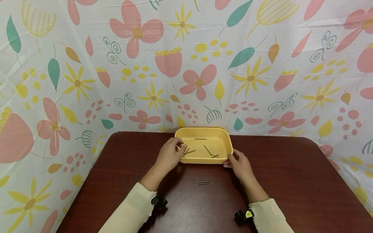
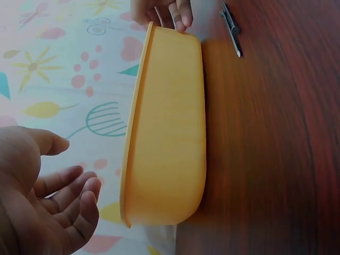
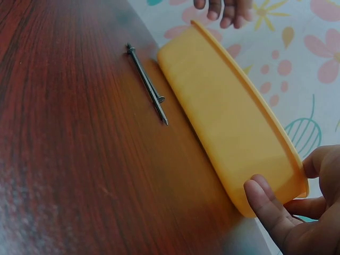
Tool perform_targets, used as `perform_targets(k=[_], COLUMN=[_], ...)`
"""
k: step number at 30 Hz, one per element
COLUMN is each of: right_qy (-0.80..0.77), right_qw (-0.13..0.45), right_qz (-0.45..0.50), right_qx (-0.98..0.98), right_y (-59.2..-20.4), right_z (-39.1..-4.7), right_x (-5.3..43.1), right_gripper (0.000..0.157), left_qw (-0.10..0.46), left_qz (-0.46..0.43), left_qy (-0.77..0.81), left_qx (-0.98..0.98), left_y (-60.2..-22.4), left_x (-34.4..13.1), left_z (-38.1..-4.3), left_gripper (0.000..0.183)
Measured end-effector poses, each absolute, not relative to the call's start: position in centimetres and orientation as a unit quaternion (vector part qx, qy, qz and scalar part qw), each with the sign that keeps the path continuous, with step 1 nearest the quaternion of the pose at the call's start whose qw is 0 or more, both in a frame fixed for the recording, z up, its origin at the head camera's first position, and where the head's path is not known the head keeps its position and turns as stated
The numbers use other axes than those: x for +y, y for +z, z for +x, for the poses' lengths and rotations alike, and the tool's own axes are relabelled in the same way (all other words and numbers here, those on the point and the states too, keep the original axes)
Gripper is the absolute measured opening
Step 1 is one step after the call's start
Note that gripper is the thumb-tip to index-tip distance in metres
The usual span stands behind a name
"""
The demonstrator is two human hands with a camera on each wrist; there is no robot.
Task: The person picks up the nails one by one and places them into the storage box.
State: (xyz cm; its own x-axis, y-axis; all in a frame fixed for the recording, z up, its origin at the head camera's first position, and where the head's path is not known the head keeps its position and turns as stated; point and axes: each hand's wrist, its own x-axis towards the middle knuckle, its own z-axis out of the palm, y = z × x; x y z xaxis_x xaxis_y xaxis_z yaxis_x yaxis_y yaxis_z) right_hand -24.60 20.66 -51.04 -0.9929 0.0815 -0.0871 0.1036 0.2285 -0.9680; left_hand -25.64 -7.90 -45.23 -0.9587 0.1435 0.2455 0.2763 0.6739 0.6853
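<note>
A yellow plastic container (image 1: pixel 204 160) stands near the table's far edge, with several thin metal nails (image 1: pixel 207 150) lying loose inside. My left hand (image 1: pixel 169 153) is at the container's left end; in the left wrist view its loosely bent fingers (image 2: pixel 66 183) stand apart from the wall and hold nothing. With thumb and fingers about the front right corner, my right hand (image 1: pixel 241 165) holds the container; the right wrist view shows a digit (image 3: pixel 261 194) against the yellow wall. Two nails (image 3: pixel 146 82) lie side by side on the table in front of the container.
The dark red-brown wooden table (image 1: pixel 131 152) has a floral cloth (image 1: pixel 198 81) hanging behind it and along its sides. A small black camera (image 1: pixel 159 202) is strapped to the left wrist, and another (image 1: pixel 241 216) to the right wrist.
</note>
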Motion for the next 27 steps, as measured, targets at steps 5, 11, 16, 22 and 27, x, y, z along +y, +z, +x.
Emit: perform_targets(k=[5,11,16,22,27], right_qy=[-0.617,-0.616,-0.615,-0.617,-0.620], right_qw=[0.009,0.011,0.012,0.010,0.008], right_qz=[0.057,0.058,0.058,0.057,0.053], right_qx=[0.785,0.785,0.786,0.785,0.782], right_y=[-51.0,-51.0,-51.0,-51.0,-50.9], right_z=[-24.6,-24.6,-24.6,-24.6,-24.5], right_x=[20.7,20.7,20.7,20.7,20.7], right_gripper=[0.047,0.047,0.048,0.048,0.048], left_qw=[0.089,0.095,0.068,0.045,0.008], left_qz=[-0.131,-0.158,-0.186,-0.237,-0.269], left_qy=[-0.370,-0.357,-0.345,-0.311,-0.288], left_qx=[-0.915,-0.916,-0.918,-0.919,-0.919], left_y=[-45.1,-45.4,-45.5,-46.1,-47.0], left_x=[-7.5,-7.3,-7.3,-6.9,-6.3], left_z=[-25.1,-24.6,-24.0,-23.1,-22.6], left_gripper=[0.020,0.011,0.012,0.009,0.010])
